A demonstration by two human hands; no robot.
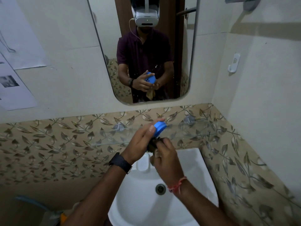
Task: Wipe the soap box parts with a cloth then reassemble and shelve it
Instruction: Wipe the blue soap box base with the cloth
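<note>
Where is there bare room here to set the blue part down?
The glass shelf looks bare left of the left hand and right of the blue part, by the bracket. The sink ledge right of the tap is bare too. It is crowded above the tap, where the right hand holds the cloth.

Smooth, matt finish on the blue round plastic soap box part, with a dark crumpled soft cloth bunched below it. The white ceramic basin gleams glossy, and its round metal drain ring looks dull. There's a clear glass shelf on shiny metal brackets, plus glazed leaf-patterned wall tiles and matt white paper sheets.
</note>
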